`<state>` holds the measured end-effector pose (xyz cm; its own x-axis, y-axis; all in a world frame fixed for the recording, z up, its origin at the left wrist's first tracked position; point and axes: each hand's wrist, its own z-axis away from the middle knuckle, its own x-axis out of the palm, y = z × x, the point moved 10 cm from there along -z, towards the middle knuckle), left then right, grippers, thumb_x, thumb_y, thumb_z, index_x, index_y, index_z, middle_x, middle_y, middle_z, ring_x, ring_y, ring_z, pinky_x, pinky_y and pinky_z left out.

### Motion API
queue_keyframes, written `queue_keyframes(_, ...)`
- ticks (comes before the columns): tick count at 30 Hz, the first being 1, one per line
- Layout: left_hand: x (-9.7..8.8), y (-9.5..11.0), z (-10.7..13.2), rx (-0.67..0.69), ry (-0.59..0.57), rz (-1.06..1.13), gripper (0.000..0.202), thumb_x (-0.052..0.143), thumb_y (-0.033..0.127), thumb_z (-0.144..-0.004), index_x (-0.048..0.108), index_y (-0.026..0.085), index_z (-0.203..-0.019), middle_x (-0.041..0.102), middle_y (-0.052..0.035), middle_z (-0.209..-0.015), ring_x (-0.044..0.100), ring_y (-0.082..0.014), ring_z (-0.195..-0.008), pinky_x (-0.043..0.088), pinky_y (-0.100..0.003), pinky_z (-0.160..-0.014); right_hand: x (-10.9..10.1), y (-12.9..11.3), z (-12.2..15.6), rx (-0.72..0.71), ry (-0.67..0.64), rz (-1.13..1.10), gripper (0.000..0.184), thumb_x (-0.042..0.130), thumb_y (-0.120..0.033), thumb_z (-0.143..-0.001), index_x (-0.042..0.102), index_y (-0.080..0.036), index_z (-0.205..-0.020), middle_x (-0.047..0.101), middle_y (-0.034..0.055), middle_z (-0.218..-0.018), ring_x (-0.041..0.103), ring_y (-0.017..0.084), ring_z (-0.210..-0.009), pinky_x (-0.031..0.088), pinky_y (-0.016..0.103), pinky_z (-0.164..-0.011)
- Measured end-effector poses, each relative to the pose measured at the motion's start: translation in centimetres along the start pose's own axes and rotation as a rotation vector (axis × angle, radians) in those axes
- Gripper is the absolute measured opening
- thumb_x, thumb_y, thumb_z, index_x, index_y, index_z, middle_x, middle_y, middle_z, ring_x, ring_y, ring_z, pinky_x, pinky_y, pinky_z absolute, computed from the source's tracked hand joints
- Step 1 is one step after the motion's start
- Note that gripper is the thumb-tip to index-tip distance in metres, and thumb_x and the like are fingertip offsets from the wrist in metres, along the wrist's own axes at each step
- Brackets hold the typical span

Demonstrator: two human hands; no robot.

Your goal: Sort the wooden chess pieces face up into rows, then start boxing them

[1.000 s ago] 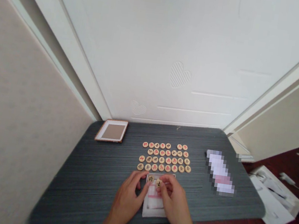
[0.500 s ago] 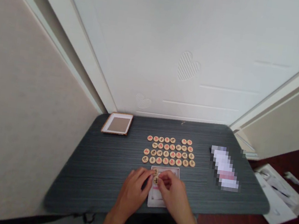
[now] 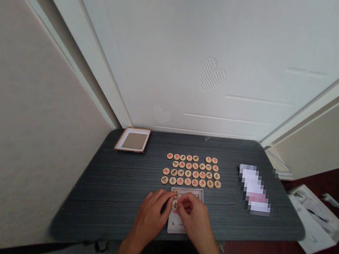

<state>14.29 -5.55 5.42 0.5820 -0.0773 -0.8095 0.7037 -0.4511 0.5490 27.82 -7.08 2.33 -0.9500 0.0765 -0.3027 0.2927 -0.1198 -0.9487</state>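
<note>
Both hands work over a shallow white box [image 3: 176, 228] at the table's near edge. My right hand [image 3: 195, 214] pinches the right edge of a round wooden Chinese chess piece [image 3: 175, 204] with a black character. From the other side my left hand [image 3: 152, 210] curls in, its thumb by that piece and its fingertip on a second chess piece [image 3: 175, 194] just beyond. Past the box, several rows of chess pieces [image 3: 188, 174] with red or black characters lie face up. The top row has a gap in it.
The dark table [image 3: 109, 194] stands against a white panel. At its back left lies a shallow tray-like lid [image 3: 135, 140]; a blurred-out flat object [image 3: 255, 191] lies to the right. On the floor at right, a white open box [image 3: 317, 219] holds cables.
The piece between my hands has shifted slightly left, and the right fingers have moved with it. The rows on the table look the same.
</note>
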Motion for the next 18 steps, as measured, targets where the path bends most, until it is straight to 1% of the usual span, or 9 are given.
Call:
queue_keyframes(4,-0.1,0.0,0.0,0.005,0.02,0.0,0.025,0.048,0.025,-0.1,0.067,0.026,-0.116,0.072,-0.0045,-0.102,0.067,-0.0197,-0.095,0.049,-0.035,-0.084,0.0,0.0,0.1,-0.016,0.006,0.012,0.007,0.06,-0.021,-0.086,0.066,-0.021,-0.088,0.071,0.0026,-0.083,0.07,0.018,-0.074,0.057,0.029,-0.069)
queue_keyframes(9,-0.1,-0.1,0.1,0.014,0.03,0.006,0.025,0.047,0.025,-0.1,0.067,0.026,-0.116,0.071,-0.005,-0.103,0.067,-0.0196,-0.094,0.049,-0.035,-0.085,0.5,-0.3,0.4,-0.081,-0.036,0.08,0.014,0.061,-0.014,-0.083,0.067,-0.021,-0.094,0.068,0.0021,-0.09,0.067,0.016,-0.076,0.056,0.029,-0.072)
queue_keyframes(15,0.1,-0.2,0.1,0.006,0.01,0.007,0.027,0.045,0.024,-0.101,0.067,0.026,-0.117,0.071,-0.005,-0.104,0.067,-0.0195,-0.095,0.049,-0.036,-0.086,0.8,-1.6,0.7,-0.165,-0.051,0.18,0.015,0.062,-0.01,-0.081,0.066,-0.021,-0.09,0.063,0.0006,-0.087,0.062,0.015,-0.071,0.052,0.027,-0.068)
queue_keyframes(18,0.1,-0.2,0.1,0.008,0.012,0.014,0.028,0.044,0.024,-0.101,0.067,0.026,-0.117,0.072,-0.0054,-0.104,0.067,-0.0198,-0.097,0.049,-0.036,-0.087,0.8,-2.1,0.8,-0.178,-0.047,0.219,0.016,0.062,-0.008,-0.082,0.065,-0.021,-0.091,0.062,0.0004,-0.086,0.06,0.015,-0.072,0.049,0.027,-0.068)
